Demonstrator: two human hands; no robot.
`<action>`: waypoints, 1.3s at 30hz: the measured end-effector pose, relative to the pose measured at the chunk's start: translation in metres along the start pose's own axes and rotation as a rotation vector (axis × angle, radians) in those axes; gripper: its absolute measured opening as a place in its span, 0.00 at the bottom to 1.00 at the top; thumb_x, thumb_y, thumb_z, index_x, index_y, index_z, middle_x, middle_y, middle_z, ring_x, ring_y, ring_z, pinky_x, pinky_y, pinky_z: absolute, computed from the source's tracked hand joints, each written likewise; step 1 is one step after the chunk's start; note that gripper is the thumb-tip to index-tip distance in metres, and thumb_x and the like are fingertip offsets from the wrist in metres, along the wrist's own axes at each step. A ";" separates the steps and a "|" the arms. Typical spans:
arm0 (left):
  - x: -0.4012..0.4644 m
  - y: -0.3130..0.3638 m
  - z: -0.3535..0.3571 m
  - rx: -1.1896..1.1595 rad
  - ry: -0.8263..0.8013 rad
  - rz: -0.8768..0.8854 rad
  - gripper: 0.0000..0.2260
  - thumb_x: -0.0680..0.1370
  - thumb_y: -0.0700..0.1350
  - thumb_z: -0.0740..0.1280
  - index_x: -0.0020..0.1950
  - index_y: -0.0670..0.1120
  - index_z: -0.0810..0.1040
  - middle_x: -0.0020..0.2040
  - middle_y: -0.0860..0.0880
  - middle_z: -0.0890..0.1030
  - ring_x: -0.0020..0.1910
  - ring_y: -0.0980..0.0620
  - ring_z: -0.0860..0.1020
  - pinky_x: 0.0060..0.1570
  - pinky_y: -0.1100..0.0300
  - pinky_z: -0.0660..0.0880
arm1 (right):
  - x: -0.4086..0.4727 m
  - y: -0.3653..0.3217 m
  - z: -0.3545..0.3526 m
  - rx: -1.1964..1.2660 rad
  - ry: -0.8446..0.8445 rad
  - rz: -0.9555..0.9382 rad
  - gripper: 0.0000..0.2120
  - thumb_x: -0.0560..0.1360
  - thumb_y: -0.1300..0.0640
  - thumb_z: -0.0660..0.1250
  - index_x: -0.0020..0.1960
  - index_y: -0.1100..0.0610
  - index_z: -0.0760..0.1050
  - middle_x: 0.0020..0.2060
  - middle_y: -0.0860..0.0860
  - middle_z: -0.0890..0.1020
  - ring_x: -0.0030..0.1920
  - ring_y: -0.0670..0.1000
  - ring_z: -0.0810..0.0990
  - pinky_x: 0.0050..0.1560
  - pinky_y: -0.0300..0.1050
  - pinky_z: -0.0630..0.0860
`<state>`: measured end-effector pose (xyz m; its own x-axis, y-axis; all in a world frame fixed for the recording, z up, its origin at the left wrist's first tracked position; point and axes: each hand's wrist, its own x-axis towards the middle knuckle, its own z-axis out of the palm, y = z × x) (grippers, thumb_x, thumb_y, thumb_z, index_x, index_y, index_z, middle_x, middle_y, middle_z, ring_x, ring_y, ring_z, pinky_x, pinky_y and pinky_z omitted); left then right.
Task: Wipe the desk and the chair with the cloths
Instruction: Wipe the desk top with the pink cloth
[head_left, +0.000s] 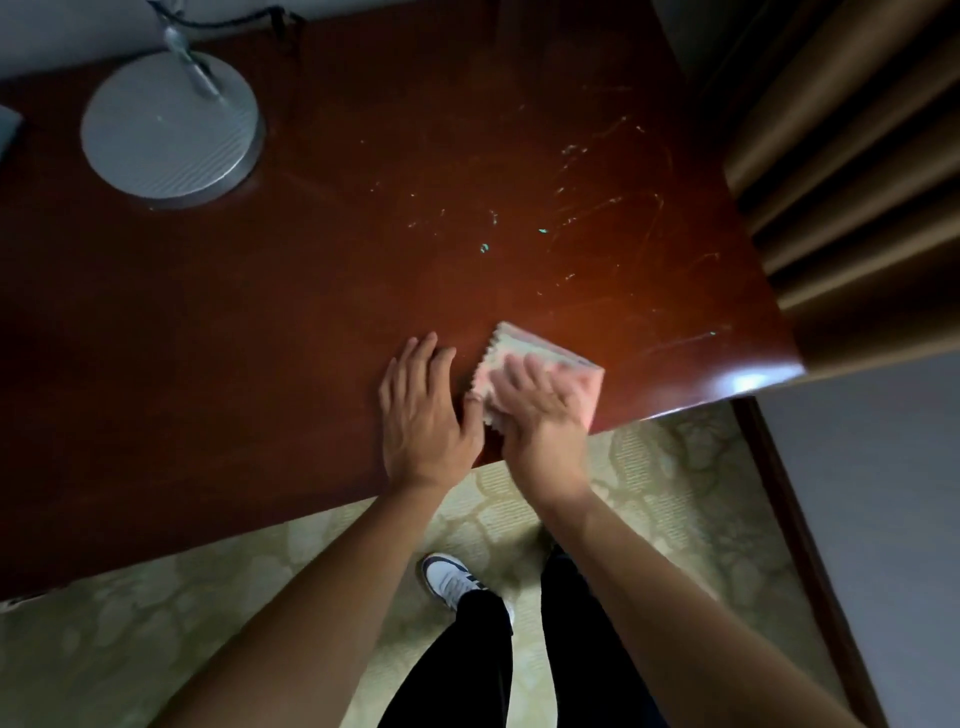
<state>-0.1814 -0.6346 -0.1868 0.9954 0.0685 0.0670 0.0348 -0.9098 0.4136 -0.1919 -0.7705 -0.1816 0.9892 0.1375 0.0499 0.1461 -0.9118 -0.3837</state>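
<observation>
A folded pink cloth (545, 371) lies flat on the desk (311, 312) near its front edge, under the right hand (540, 405), whose straight fingers press on it; the left hand (423, 410) rests flat just beside, fingers relaxed; a round lamp base (169, 130) stands well beyond; pale smears mark the wood ahead.

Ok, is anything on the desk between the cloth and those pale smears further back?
Nothing visible. The right hand presses the pink cloth near the desk's front edge, and bare wood runs from it to the smears. The lamp base stands off to the left; the left hand rests flat beside the cloth.
</observation>
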 end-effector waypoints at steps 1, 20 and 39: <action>0.001 -0.001 0.000 0.003 -0.003 -0.001 0.24 0.72 0.52 0.61 0.66 0.45 0.74 0.72 0.45 0.71 0.74 0.44 0.65 0.73 0.46 0.59 | -0.002 0.002 0.001 0.030 0.003 -0.056 0.17 0.79 0.54 0.57 0.63 0.56 0.78 0.65 0.53 0.77 0.68 0.53 0.72 0.66 0.50 0.65; 0.027 0.130 0.057 0.059 -0.140 0.138 0.19 0.78 0.47 0.59 0.68 0.45 0.73 0.73 0.46 0.70 0.75 0.47 0.64 0.73 0.48 0.59 | 0.057 0.176 -0.088 -0.131 0.051 0.234 0.19 0.73 0.61 0.53 0.57 0.57 0.77 0.57 0.54 0.79 0.60 0.58 0.77 0.61 0.54 0.67; 0.024 0.131 0.056 0.052 -0.143 0.107 0.25 0.72 0.44 0.57 0.70 0.42 0.71 0.73 0.46 0.70 0.75 0.47 0.64 0.73 0.49 0.60 | 0.023 0.116 -0.054 0.121 -0.063 -0.131 0.19 0.72 0.62 0.68 0.62 0.60 0.78 0.63 0.58 0.78 0.65 0.61 0.75 0.66 0.58 0.71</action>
<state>-0.1480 -0.7751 -0.1814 0.9961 -0.0851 -0.0228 -0.0710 -0.9291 0.3630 -0.1519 -0.8941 -0.1756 0.9589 0.2793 0.0500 0.2677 -0.8319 -0.4860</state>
